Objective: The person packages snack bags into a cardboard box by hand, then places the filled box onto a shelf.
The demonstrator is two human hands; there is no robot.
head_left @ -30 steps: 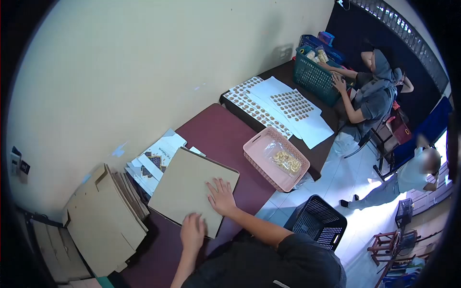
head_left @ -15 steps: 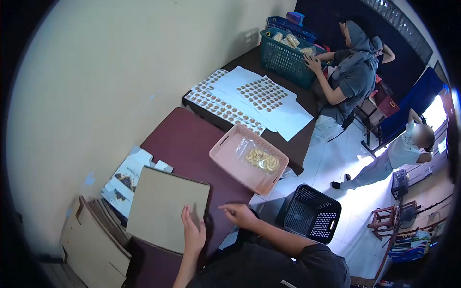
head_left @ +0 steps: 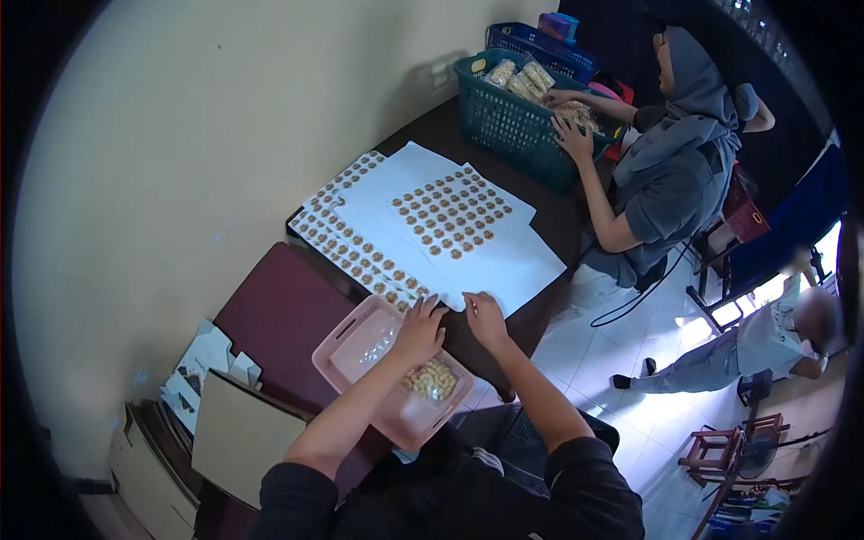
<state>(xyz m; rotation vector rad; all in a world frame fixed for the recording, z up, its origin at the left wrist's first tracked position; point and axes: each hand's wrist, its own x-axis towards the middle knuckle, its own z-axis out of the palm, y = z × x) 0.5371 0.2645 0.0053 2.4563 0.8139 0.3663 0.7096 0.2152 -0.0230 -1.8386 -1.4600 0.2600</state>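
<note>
My left hand (head_left: 420,329) rests with its fingers spread at the lower edge of the sticker sheets (head_left: 346,243), above the pink basket. My right hand (head_left: 483,315) is closed at the front edge of the white sheets (head_left: 531,265); whatever its fingertips pinch is too small to make out. Rows of round brown stickers (head_left: 450,211) cover part of the top sheet. Below my left forearm, the pink basket (head_left: 340,349) holds a clear bag of pale, curved snacks (head_left: 432,382).
A person (head_left: 679,171) reaches into a green basket (head_left: 504,130) of packed bags at the back. Another person (head_left: 765,333) stands at the right. Flat cardboard (head_left: 238,441) lies at the left, and a dark basket (head_left: 598,432) is beneath my right arm.
Both hands have moved from beside the cardboard up to the sheets' front edge. The view has shifted, and the other person's second hand now reaches into the green basket.
</note>
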